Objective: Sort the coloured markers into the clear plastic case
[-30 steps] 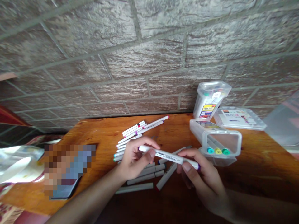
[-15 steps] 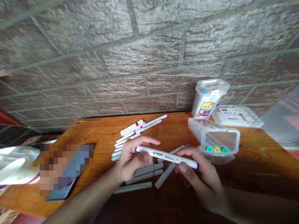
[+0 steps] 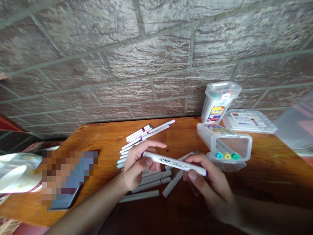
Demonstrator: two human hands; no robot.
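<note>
A white marker (image 3: pixel 168 161) with purple ends is held level above the table, its printed side facing me. At its right end, my right hand (image 3: pixel 212 186) pinches it between thumb and fingers. My left hand (image 3: pixel 137 163) is around the left end, with the thumb against the barrel and the index finger stretched out above it. Several grey-looking markers (image 3: pixel 153 183) lie on the table below, partly hidden by my hands. Another marker with a red tip (image 3: pixel 172 184) lies slanted under the held one. Farther back, several white markers (image 3: pixel 137 135) lie in a row.
An open clear case (image 3: pixel 249 147) lies on its side at the right, with three markers in it. Behind it stand a filled marker case (image 3: pixel 215 101) and a flat plastic box (image 3: pixel 264 122). A phone (image 3: pixel 65 202) rests at the left of the wooden table (image 3: pixel 95 137), near the brick wall (image 3: pixel 166 107).
My left hand's fingers have shifted slightly along the marker's left end, and its thumb has risen a little. The marker and my right hand have hardly moved.
</note>
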